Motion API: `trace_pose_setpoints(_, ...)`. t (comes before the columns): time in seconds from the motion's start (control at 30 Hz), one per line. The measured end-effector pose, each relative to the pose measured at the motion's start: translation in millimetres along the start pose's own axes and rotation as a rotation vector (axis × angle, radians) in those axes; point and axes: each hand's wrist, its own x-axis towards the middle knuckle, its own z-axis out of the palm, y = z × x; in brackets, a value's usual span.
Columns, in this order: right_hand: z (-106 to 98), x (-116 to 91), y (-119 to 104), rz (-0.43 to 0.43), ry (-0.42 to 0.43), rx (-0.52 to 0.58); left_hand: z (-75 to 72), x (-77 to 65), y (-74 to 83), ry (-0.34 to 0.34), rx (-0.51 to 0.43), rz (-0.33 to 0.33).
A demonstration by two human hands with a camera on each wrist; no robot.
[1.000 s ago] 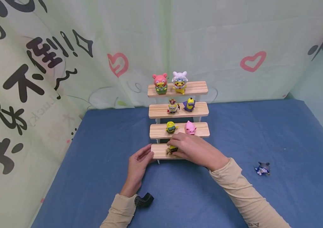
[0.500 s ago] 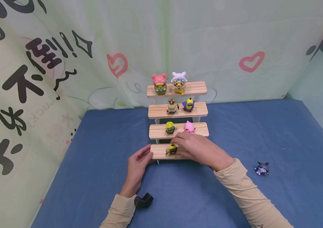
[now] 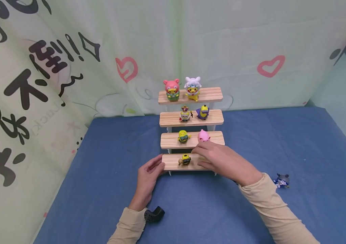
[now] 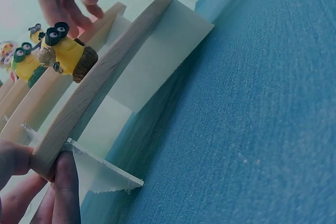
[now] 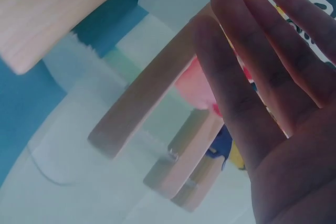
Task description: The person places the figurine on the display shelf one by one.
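A small yellow minion figure (image 3: 186,159) with dark goggles stands on the lowest wooden board (image 3: 170,162) of a tiered display stand. In the left wrist view, this minion holds a small tan object against its side. My left hand (image 3: 147,176) pinches the left end of that board between thumb and fingers. Over the board's right part, apart from the minion, hovers my right hand (image 3: 222,161) with nothing in it. Its fingers (image 5: 236,93) are loosely extended in the right wrist view. A pink pig figure (image 3: 203,136) sits one tier up, partly behind this hand.
Higher tiers hold a green-goggled minion (image 3: 183,136), a crowned minion (image 3: 185,114), a purple-caped minion (image 3: 203,112) and two costumed yellow figures, one in a pink hood (image 3: 172,88). A dark-hooded figure (image 3: 282,180) lies on the blue cloth (image 3: 115,152) beside my right sleeve.
My right hand has let go of the minion on the lowest board and drawn back to the right. The minion stays there, now uncovered. My left hand has not moved.
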Motion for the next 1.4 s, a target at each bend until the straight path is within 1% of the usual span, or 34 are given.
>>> trace_pose_setpoints(0.2, -3, -9, 4, 0.009, 0.014, -0.021, 0.2, 0.1, -0.1, 0.001, 0.013, -0.002)
trace_pose_setpoints(0.47, -6, -23, 11, 0.052, 0.02, -0.008, 0.4, 0.2, -0.2, -0.002, -0.003, 0.003)
trace_pose_setpoints(0.77, -8, -38, 20, 0.059, 0.05, -0.021, 0.5, -0.1, 0.4, -0.002, -0.004, 0.003)
trace_pose_setpoints(1.03, -6, -47, 24, 0.113, 0.014, -0.034, -0.6, -0.5, 0.2, -0.004, -0.002, 0.007)
trace_pose_setpoints(1.27, -2, -62, 29, 0.123, 0.026, -0.047, 0.0, 0.2, -0.4, -0.008, -0.007, 0.005)
trace_pose_setpoints(1.4, -2, -69, 31, 0.137, 0.018, -0.04, 0.2, 0.0, 0.2, -0.002, -0.005, -0.002)
